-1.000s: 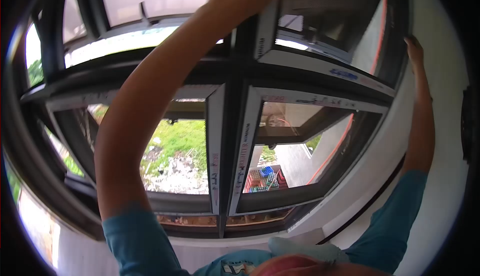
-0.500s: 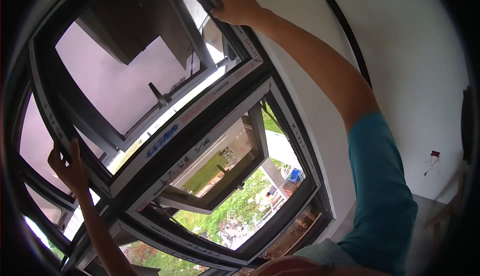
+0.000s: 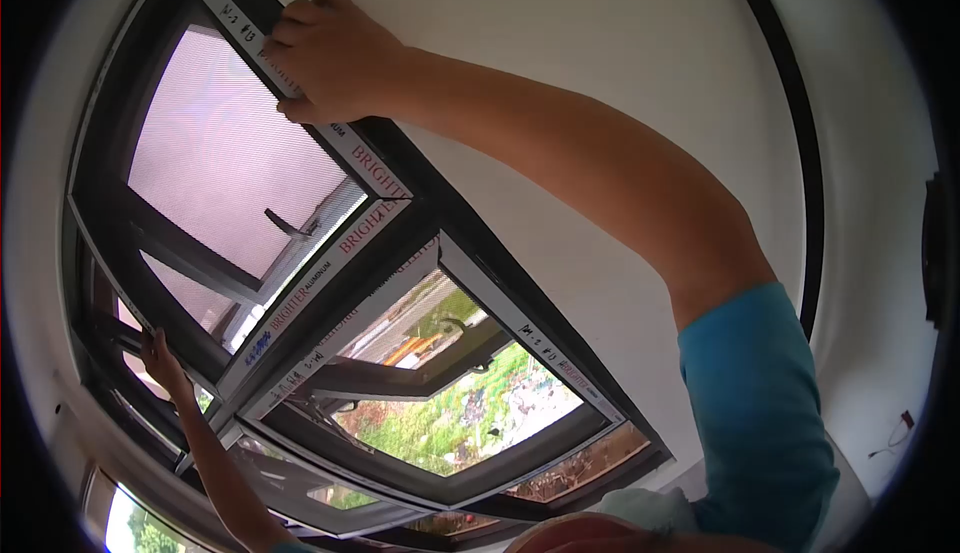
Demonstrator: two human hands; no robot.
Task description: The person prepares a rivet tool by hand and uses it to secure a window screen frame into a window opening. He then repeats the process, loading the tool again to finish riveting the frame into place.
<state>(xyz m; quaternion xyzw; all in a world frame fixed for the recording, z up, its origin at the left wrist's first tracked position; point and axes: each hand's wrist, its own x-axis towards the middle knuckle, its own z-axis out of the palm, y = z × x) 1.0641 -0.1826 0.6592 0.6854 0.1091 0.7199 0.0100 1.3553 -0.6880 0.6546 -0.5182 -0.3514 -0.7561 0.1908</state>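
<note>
A dark aluminium window frame [image 3: 330, 253] carries white protective tape printed with red brand lettering and handwritten marks. My right hand [image 3: 335, 58] is closed over the right side of the upper section, its fingers curled across the taped edge. On the opposite side, lower down, my left hand [image 3: 167, 368] grips the frame's left upright; part of its fingers is hidden behind it. Fine mesh-like texture covers the upper pane [image 3: 230, 143]. Behind it a tilted sash with a dark handle [image 3: 287, 223] shows.
The lower window section [image 3: 440, 373] has another tilted sash, with grass and rubble outside. A pale wall [image 3: 560, 43] adjoins the frame on the right, with a dark curved-looking strip [image 3: 800, 133]. Wires [image 3: 890, 443] stick out of the far-right wall. Another bright window [image 3: 140, 518] is at lower left.
The view has shifted and rotated, so the frame appears more slanted. My right hand now looks nearer and further left; my left hand sits lower in view. Both stay on the frame.
</note>
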